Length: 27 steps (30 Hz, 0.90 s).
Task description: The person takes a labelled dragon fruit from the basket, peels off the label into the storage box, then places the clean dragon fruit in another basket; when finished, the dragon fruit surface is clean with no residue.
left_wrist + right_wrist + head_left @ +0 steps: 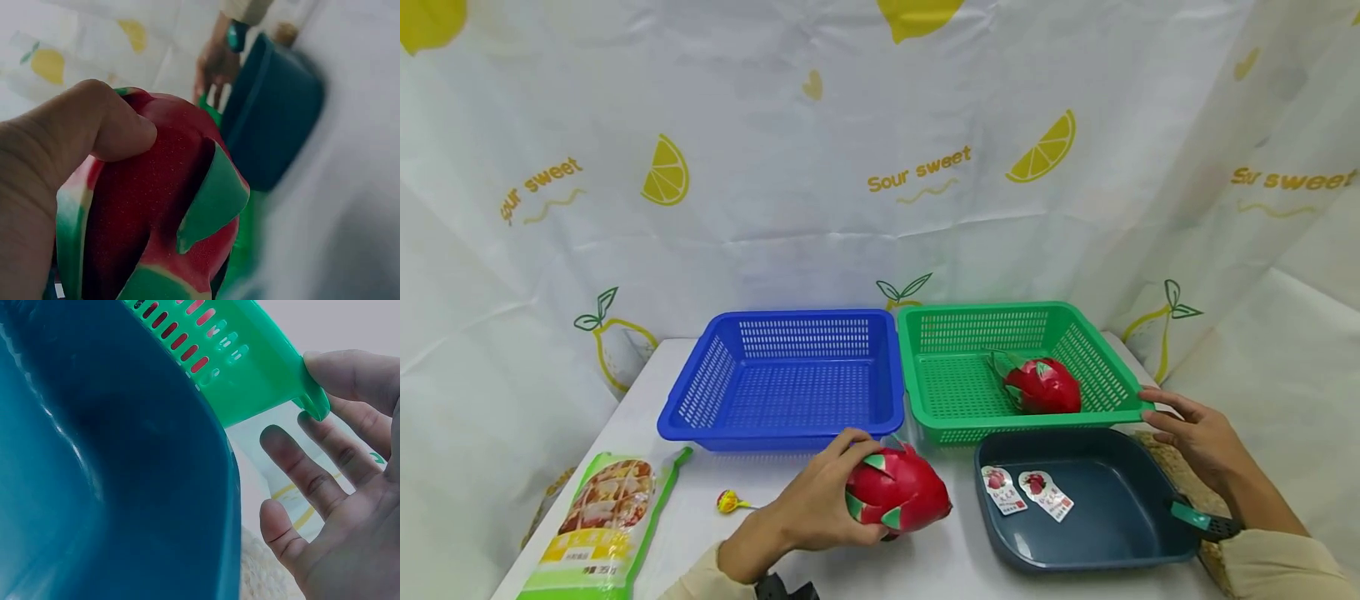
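Observation:
My left hand (823,496) grips a red dragon fruit (901,490) with green scales above the table, in front of the blue basket (722,437). In the left wrist view the thumb (125,134) presses on the dragon fruit's side; the other fingers are mostly hidden. At the right, my right hand (1198,442) pinches the front corner of the green basket (1000,422) between thumb and index finger, the remaining fingers spread below the rim (312,400). Another dragon fruit (1051,387) lies inside the green basket.
A dark blue basin (1097,517), with two fruit-picture labels (1047,496) at its left, stands before the green basket. A lollipop (728,501) and a green food bag (598,525) lie at the left. A white printed curtain (775,167) hangs behind the table.

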Available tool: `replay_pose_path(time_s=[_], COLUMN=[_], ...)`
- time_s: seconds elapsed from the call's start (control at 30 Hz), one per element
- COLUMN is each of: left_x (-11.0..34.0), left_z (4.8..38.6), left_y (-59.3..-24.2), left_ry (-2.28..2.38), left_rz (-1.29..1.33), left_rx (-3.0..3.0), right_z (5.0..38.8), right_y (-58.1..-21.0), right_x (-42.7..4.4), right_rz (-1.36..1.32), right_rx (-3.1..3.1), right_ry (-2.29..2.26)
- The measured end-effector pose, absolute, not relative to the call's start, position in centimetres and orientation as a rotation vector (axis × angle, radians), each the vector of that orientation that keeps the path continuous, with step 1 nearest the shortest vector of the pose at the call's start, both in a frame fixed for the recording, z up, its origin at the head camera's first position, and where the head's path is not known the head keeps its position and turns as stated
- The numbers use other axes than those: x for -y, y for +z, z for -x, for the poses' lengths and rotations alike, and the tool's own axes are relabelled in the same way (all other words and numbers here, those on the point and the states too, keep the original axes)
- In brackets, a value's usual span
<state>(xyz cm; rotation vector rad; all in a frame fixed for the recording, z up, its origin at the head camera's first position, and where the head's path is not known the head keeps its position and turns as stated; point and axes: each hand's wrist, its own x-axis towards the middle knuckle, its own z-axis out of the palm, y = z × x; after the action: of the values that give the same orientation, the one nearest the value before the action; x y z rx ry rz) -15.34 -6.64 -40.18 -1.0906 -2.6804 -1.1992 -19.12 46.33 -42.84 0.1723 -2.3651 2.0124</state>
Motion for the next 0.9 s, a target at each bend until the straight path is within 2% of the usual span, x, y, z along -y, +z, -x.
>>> replay_pose_path(time_s=[0.17, 0.43, 0.7, 0.9], left_x=[5.3, 2.8, -1.0, -4.0], left_z=[17.3, 23.4, 28.9, 32.3], left_y=[-35.9, -31.2, -29.2, -29.9], left_ry=[-1.172, -1.205, -1.11, -0.984], left_rz=[1.19, 1.372, 1.489, 1.531], left_rx=[2.585, 2.617, 2.806, 2.985], right_z=[19.0, 19.2, 19.1, 19.1], right_y=[-42.7, -42.7, -42.8, -42.8], right_x=[-46.5, -46.3, -46.1, -46.2], right_rz=[-0.206, -0.194, -0.194, -0.194], right_rx=[2.321, 2.323, 2.365, 2.349], right_ry=[2.049, 2.026, 2.001, 2.003])
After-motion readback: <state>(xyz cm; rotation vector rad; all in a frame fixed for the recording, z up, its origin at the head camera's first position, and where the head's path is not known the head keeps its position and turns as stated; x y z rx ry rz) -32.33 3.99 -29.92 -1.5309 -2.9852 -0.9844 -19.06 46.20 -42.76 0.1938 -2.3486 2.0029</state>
